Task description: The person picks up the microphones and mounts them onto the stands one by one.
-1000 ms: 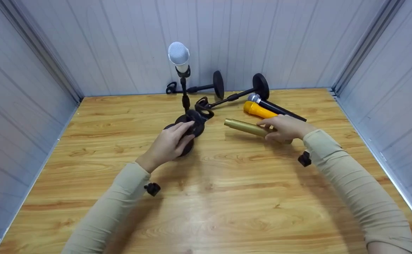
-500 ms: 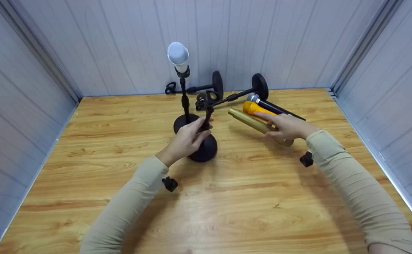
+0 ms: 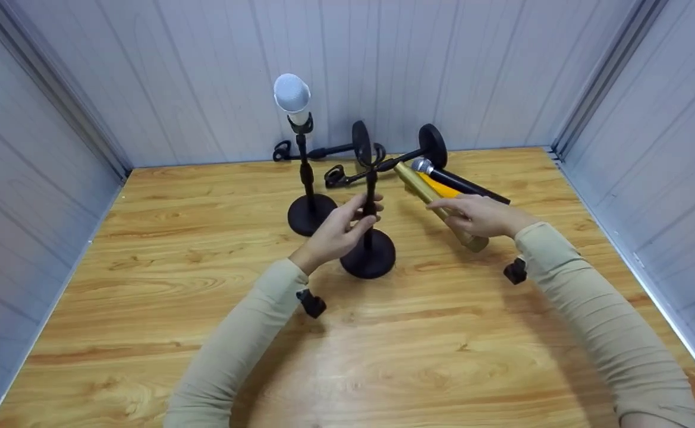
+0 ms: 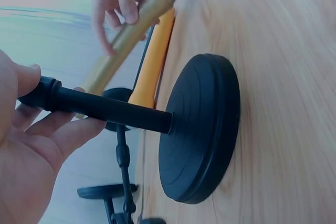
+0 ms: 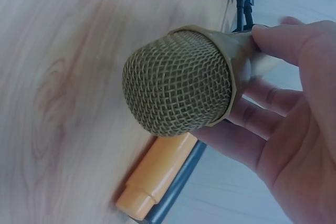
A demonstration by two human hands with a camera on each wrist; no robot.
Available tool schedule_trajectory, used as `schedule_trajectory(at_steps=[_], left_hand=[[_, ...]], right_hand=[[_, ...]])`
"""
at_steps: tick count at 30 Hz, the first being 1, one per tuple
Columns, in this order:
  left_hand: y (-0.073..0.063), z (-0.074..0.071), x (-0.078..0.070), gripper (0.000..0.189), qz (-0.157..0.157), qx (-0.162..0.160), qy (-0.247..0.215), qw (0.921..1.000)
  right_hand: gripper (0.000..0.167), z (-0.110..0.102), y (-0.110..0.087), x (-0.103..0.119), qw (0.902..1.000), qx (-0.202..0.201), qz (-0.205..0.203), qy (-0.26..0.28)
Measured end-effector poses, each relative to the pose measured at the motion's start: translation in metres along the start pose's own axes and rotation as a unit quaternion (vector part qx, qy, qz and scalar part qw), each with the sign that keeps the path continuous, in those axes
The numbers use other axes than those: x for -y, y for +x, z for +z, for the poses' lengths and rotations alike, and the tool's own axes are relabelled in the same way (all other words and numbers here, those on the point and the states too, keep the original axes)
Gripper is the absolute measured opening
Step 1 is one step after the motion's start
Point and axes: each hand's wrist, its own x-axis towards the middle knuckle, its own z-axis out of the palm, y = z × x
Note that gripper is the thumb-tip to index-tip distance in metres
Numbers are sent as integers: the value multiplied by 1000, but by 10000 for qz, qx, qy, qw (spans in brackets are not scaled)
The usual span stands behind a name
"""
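Observation:
My left hand (image 3: 342,230) grips the pole of a black desktop microphone stand (image 3: 369,259), fingers wrapped round the collar. The stand is upright, its round base down at the wood table top, as the base (image 4: 202,129) in the left wrist view shows. Further right, my right hand (image 3: 479,215) holds a gold microphone (image 3: 420,185) between thumb and fingers. Its mesh head (image 5: 176,85) faces the right wrist camera, while the handle end points to the back left. Partly behind it lies an orange microphone (image 3: 440,185).
A black microphone (image 3: 463,183) with silver head lies beside the orange one. Left of the gripped stand, another stand (image 3: 311,215) holds a white microphone (image 3: 292,95) upright. Two more stands (image 3: 433,145) (image 3: 361,142) lie on their sides near the back wall (image 3: 347,59).
My left hand has moved right, bringing the stand away from the white microphone's stand and turning it upright. In my right hand the gold microphone has swung, its handle end now further back.

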Motion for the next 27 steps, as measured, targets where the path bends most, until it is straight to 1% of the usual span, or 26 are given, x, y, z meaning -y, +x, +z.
schedule_trajectory(at_steps=[2,5,8,10,13,17,21,24,27], left_hand=[[2,2,0,35,-14,-19,111,9999],[3,3,-1,33,-126,-60,330,9994],[3,1,-2,31,-258,-19,608,9978],[4,0,-1,31,-253,52,777,9966],[6,-1,-1,30,-177,151,988,9948],[6,-1,-2,30,-159,188,1042,9942],[5,-2,-1,31,-264,194,1014,9943],[6,-2,-2,30,-267,219,1047,9939],[5,-2,-2,30,-261,245,1053,9938]], right_hand=[[41,3,2,0,10000,20,-48,-2],[36,8,4,0,9999,121,-77,47],[36,12,6,0,9995,300,-42,105],[36,14,7,0,9990,431,15,139],[40,16,8,0,9986,518,-13,64],[51,18,12,1,9983,559,49,-131],[62,18,16,3,9971,610,366,-283],[63,18,17,5,9964,564,525,-352],[62,18,19,6,9966,518,542,-330]])
